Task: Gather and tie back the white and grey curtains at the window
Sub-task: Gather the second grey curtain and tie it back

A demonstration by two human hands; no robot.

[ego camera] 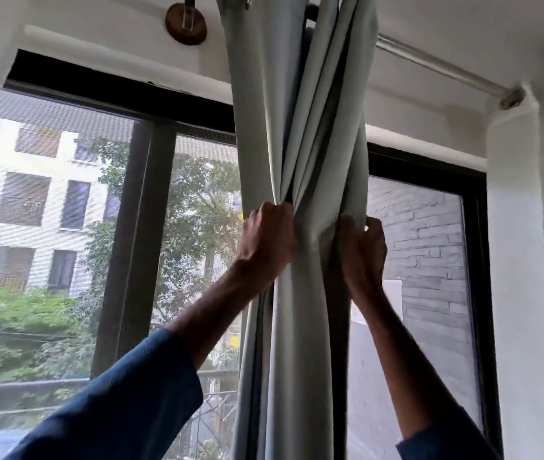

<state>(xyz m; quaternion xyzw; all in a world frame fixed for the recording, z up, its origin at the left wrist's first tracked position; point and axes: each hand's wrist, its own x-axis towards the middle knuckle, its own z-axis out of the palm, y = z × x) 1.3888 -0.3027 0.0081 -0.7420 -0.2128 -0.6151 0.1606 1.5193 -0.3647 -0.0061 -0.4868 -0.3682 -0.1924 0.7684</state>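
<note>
A pale grey curtain (300, 104) hangs bunched into a narrow column in front of the window, its folds crossing near the top. My left hand (269, 242) is closed on the left folds at mid height. My right hand (361, 250) grips the right side of the bundle, fingers wrapped behind the fabric. Both hands are raised at about the same level, squeezing the cloth between them. Below the hands the curtain falls straight down. I cannot pick out a separate white curtain or a tie.
A dark-framed window (151, 200) with mesh fills the left and right. A pale rod (443, 66) runs to the right wall. A round wooden bracket (186, 24) sits on the wall above. The white wall (529, 260) stands close on the right.
</note>
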